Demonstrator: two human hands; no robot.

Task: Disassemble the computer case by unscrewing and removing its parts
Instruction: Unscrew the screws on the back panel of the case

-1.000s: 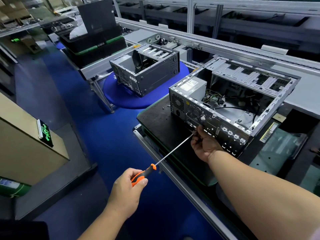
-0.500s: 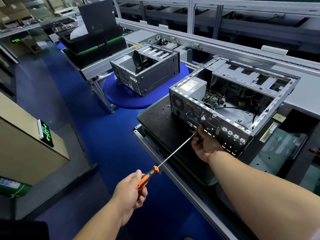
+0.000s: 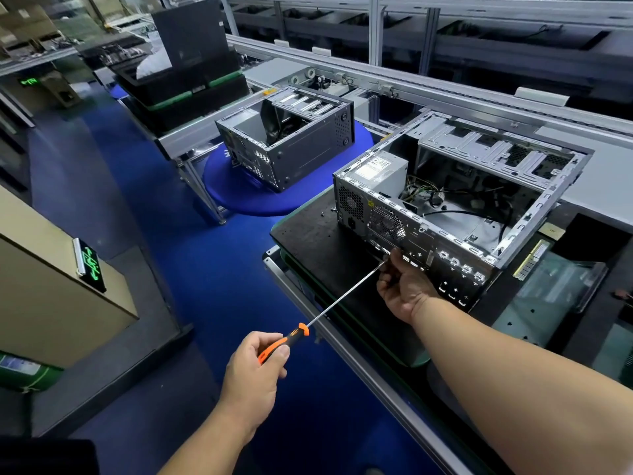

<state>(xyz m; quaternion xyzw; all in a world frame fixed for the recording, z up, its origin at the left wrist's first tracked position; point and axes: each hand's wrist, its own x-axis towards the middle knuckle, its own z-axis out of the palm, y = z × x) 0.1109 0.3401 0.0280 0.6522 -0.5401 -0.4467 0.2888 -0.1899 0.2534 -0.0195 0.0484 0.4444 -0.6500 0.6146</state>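
Observation:
An open grey computer case (image 3: 455,214) lies on its side on a black mat (image 3: 308,231), its rear panel facing me. Inside sit a power supply (image 3: 383,171) and loose cables. My left hand (image 3: 255,368) grips the orange-and-black handle of a long screwdriver (image 3: 346,294). The shaft runs up and right to the rear panel. My right hand (image 3: 402,286) pinches the shaft near its tip, right against the panel below the fan grille. The tip itself is hidden by my fingers.
A second open case (image 3: 284,142) stands on a round blue stool top (image 3: 239,197) behind. Stacked black bins (image 3: 178,84) sit farther back. A conveyor rail (image 3: 445,94) runs along the far side. Tiny screws (image 3: 327,211) lie on the mat. A beige cabinet (image 3: 51,286) is at left.
My left hand has shifted its grip on the handle, turning it; the hand sat a little lower half a second ago. The right hand stays at the tip.

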